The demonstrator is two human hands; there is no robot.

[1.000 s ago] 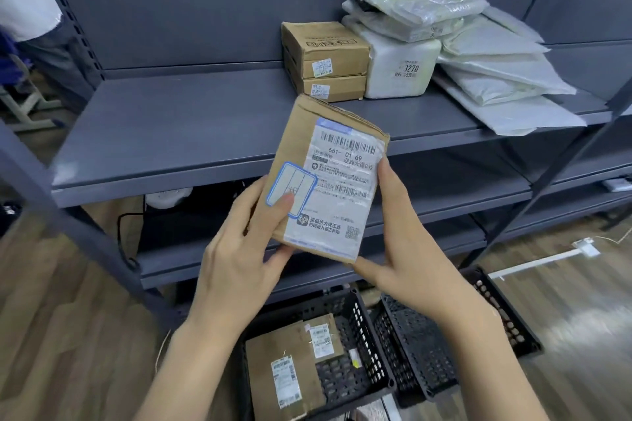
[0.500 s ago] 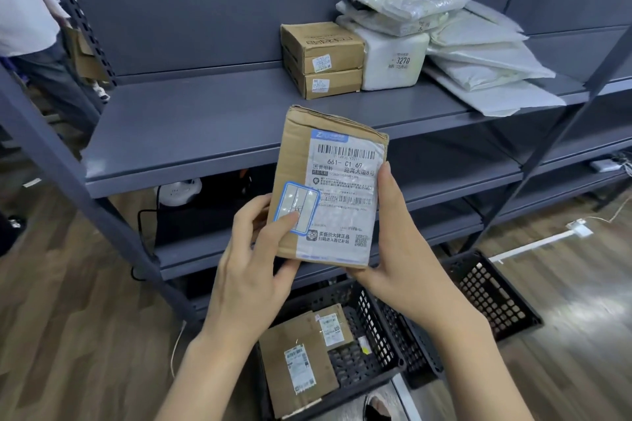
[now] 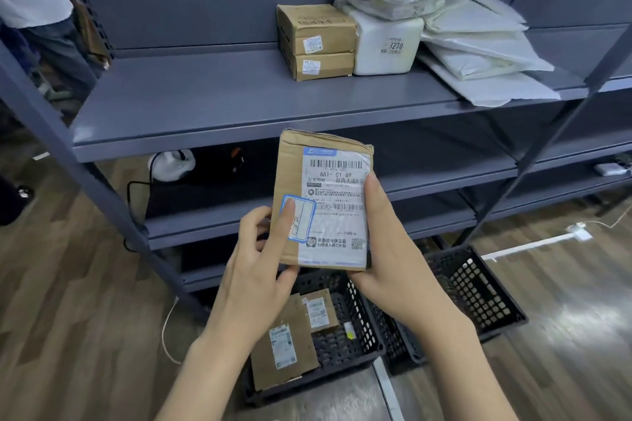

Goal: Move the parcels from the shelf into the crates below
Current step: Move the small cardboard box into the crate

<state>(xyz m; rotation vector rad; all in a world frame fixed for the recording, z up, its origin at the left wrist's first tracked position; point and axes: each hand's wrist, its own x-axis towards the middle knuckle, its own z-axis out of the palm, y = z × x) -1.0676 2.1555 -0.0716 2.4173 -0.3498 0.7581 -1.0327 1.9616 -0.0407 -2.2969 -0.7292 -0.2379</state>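
Head cam: brown parcel (image 3: 325, 202) held up at center, w/ left hand (image 3: 260, 270) & right hand (image 3: 386, 260) both gripping its sides. Black crates (image 3: 478, 297) at 6 o'clock; more parcels on shelf (image 3: 205, 102) at 1 o'clock.

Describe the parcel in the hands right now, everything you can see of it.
The held parcel is a flat brown cardboard packet, creased along its top edge, held upright with its face toward the camera, in front of the shelf and above the left crate. A white shipping label with barcodes, a QR code and the print "661-C1 69" covers most of the face; a smaller blue-bordered sticker sits at its left. The left hand grips the lower left edge, thumb on the sticker; the right hand grips the right edge.
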